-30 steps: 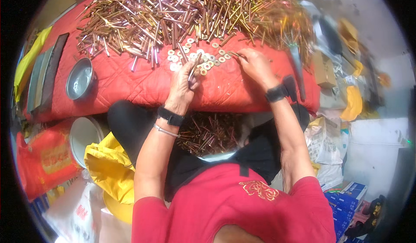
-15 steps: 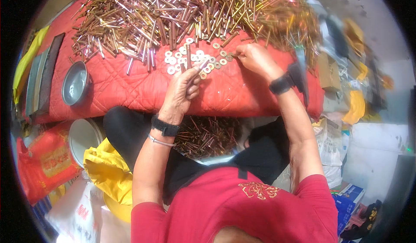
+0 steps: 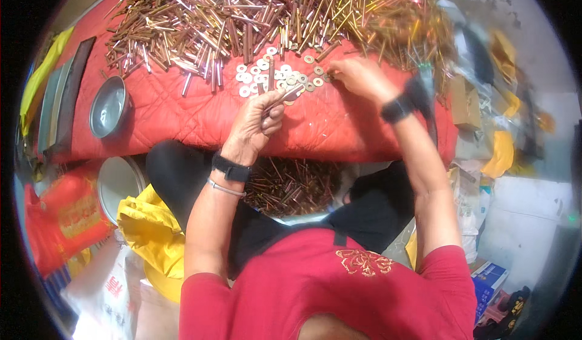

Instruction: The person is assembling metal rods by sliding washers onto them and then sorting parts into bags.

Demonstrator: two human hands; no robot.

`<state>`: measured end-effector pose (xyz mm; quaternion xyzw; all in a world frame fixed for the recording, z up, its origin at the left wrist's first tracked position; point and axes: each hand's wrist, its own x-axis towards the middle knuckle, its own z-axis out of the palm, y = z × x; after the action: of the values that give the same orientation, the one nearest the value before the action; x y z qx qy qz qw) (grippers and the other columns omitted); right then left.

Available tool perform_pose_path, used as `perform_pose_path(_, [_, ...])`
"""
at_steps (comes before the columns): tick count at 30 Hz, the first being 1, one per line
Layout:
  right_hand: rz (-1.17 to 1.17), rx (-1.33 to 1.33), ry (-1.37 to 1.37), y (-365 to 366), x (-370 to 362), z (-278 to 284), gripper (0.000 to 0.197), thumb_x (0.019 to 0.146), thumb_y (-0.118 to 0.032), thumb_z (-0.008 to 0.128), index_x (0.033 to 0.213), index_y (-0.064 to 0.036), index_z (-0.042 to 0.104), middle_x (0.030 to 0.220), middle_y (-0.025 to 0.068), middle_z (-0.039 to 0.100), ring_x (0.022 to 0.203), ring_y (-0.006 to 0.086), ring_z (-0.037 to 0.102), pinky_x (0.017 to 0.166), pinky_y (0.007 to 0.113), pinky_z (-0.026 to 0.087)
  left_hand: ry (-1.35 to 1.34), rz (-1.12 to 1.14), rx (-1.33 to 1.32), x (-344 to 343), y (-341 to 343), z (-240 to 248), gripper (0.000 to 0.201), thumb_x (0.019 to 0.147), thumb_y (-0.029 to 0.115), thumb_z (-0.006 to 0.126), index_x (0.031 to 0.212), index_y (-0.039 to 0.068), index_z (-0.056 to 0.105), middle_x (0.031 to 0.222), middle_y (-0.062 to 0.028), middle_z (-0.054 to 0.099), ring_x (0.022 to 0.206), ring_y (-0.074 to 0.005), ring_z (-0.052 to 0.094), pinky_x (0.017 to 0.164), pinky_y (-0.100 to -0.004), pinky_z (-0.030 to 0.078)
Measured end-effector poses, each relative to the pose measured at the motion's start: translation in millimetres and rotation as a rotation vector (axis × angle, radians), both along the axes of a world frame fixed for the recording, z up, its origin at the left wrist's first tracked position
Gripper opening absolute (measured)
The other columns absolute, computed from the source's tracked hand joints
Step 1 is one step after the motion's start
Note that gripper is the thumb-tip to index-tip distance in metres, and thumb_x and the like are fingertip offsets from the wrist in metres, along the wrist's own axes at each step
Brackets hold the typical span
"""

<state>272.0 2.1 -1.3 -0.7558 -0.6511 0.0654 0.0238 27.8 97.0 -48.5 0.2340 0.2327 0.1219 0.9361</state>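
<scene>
My left hand (image 3: 259, 122) is closed round a few slim metal rods (image 3: 292, 93), whose ends stick out past the fingers toward the upper right. Just beyond it, a loose group of flat metal washers (image 3: 245, 90) lies on the red quilted cover (image 3: 200, 122). At the right edge of these washers, my right hand (image 3: 359, 79) has its thumb and fingertips pinched together; what sits between them, if anything, is too small to make out. A large heap of brassy metal rods (image 3: 212, 22) spreads behind both hands.
A grey metal bowl (image 3: 109, 111) rests on the cover at the left. Below the cover, between my legs, is a container of more rods (image 3: 297, 185). Yellow cloth (image 3: 151, 231) and a red bag (image 3: 66, 219) lie at lower left; a cardboard box (image 3: 465, 103) stands at right.
The view has shifted slightly. The rods in my left hand now slant more toward the right. My right hand stays at the washers' right edge, fingers still pinched.
</scene>
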Motion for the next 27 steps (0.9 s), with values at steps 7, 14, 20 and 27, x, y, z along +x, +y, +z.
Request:
perform_pose_path(7, [-0.228, 0.38, 0.995, -61.4, -71.4, 4.3, 0.023, 0.091, -0.014, 0.059, 0.111, -0.0049, 0.065, 0.088, 0.0019, 0.067, 0.072, 0.0069, 0.057, 0.065, 0.025, 0.047, -0.033, -0.148, 0.059, -3.2, -5.2, 2.0, 0.019, 0.092, 0.019, 0.057, 0.095, 0.0, 0.062, 0.056, 0.0068, 0.041, 0.039, -0.0007, 0.027, 0.035, -0.0164, 0.021])
perform_pose_path(14, [-0.191, 0.354, 1.006, -74.6, -85.1, 16.9, 0.021, 0.09, -0.009, 0.059, 0.109, -0.0044, 0.066, 0.084, -0.0006, 0.065, 0.069, 0.0059, 0.054, 0.064, 0.023, 0.046, 0.019, -0.185, 0.321, -4.1, -10.3, 6.7, 0.017, 0.088, 0.02, 0.06, 0.086, 0.004, 0.064, 0.055, 0.0082, 0.04, 0.041, -0.0012, 0.029, 0.038, -0.0185, 0.02])
perform_pose_path(20, [0.106, 0.121, 0.882, -82.6, -76.5, 31.4, 0.024, 0.087, -0.009, 0.061, 0.11, -0.0043, 0.065, 0.084, 0.0008, 0.064, 0.078, 0.0098, 0.057, 0.071, 0.025, 0.047, 0.058, -0.434, 0.579, -11.5, -8.5, 19.8, 0.017, 0.085, 0.023, 0.063, 0.086, 0.007, 0.063, 0.055, 0.011, 0.037, 0.042, -0.0004, 0.028, 0.04, -0.0192, 0.018])
perform_pose_path(27, [0.041, 0.146, 0.985, -90.0, -98.4, 16.9, 0.016, 0.087, -0.012, 0.061, 0.1, -0.0029, 0.059, 0.083, -0.0002, 0.061, 0.081, 0.0086, 0.057, 0.074, 0.026, 0.047, 0.126, -0.398, 0.651, -7.1, -20.7, 19.7, 0.024, 0.087, 0.026, 0.061, 0.091, 0.003, 0.064, 0.063, 0.0051, 0.046, 0.046, -0.0024, 0.032, 0.041, -0.0189, 0.022])
